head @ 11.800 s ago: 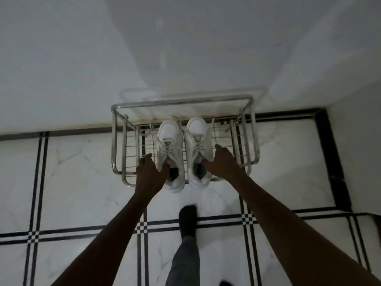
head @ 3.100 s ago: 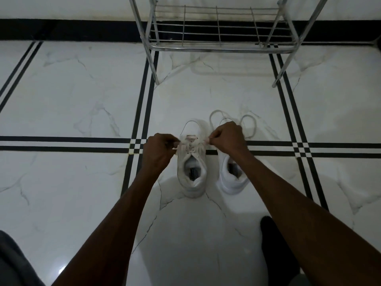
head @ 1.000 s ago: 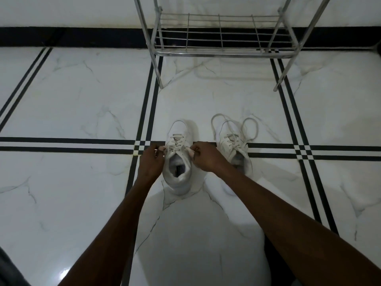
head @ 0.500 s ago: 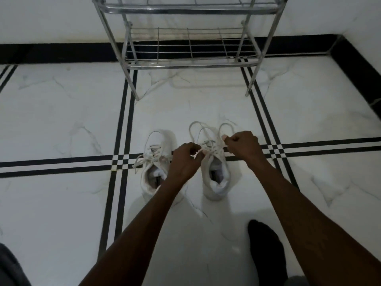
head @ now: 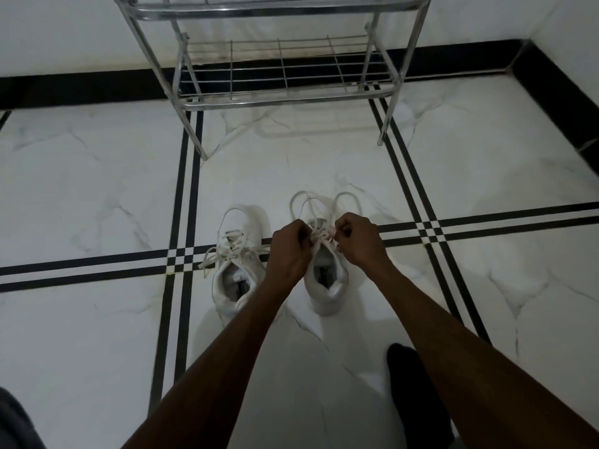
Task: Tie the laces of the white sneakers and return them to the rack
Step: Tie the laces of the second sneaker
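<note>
Two white sneakers stand side by side on the marble floor, toes pointing away from me. The left sneaker (head: 238,264) has its laces knotted, with loose ends spread to both sides. My left hand (head: 290,251) and my right hand (head: 358,243) are both closed on the laces of the right sneaker (head: 327,280), just above its tongue. Two long lace loops (head: 324,205) lie on the floor beyond its toe. The metal shoe rack (head: 278,92) stands against the wall ahead, with nothing on its lower shelf.
My foot in a black sock (head: 411,384) rests on the floor at the lower right. A dark trouser leg (head: 16,422) shows at the lower left corner. A black skirting (head: 81,89) runs along the white wall; the wall corner is at the right.
My hands left the left sneaker's laces a second ago and moved to the right sneaker, where both now hold its laces closer together over the tongue.
</note>
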Demonstrator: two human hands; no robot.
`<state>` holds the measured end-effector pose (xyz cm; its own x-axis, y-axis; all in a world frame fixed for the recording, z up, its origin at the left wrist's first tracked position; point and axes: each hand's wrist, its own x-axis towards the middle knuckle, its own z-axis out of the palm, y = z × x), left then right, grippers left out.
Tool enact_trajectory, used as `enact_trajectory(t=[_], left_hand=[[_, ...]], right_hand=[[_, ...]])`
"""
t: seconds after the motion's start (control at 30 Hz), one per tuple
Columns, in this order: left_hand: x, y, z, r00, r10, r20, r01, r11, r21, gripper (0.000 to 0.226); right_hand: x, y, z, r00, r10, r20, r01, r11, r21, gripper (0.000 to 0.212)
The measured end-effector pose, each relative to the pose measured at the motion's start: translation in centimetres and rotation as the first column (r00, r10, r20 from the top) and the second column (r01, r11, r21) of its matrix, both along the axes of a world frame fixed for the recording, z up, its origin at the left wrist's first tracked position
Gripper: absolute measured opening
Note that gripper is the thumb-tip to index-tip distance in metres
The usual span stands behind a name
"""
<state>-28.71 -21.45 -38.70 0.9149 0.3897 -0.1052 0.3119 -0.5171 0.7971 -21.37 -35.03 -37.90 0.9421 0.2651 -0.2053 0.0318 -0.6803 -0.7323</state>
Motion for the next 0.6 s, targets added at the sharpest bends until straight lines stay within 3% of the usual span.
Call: enact_trajectory(t=[0.23,0.4,0.5,0.53,0.6], left_hand=[[-2.3,1.6,-0.7,0.994,0.106,0.004,-0.106,0.994,-0.026,0.008],[-2.9,2.6,0.0,0.985,0.169,-0.047,-0.175,0.937,-0.301,0.031],[-2.5,3.1,1.7,0.981,0.192,0.024,-0.166,0.901,-0.400,0.034],[-2.3,3.3,2.4,0.983,0.170,0.063,-0.131,0.906,-0.402,0.031],[-1.6,3.8,3.4,0.986,0.116,0.117,-0.064,0.924,-0.378,0.028]], right_hand=[[-2.0,2.2,-0.8,1.000,0.001,-0.019,-0.001,0.999,0.041,0.018],[-1.2,2.2,0.2,0.952,-0.013,-0.306,0.097,0.960,0.262,0.013],[-0.9,2.7,1.4,0.946,-0.049,-0.319,0.167,0.920,0.354,0.016],[-0.9,2.8,1.8,0.957,-0.032,-0.290,0.137,0.927,0.348,0.015],[-0.8,3.2,3.0,0.957,0.158,-0.243,-0.087,0.956,0.281,0.015]])
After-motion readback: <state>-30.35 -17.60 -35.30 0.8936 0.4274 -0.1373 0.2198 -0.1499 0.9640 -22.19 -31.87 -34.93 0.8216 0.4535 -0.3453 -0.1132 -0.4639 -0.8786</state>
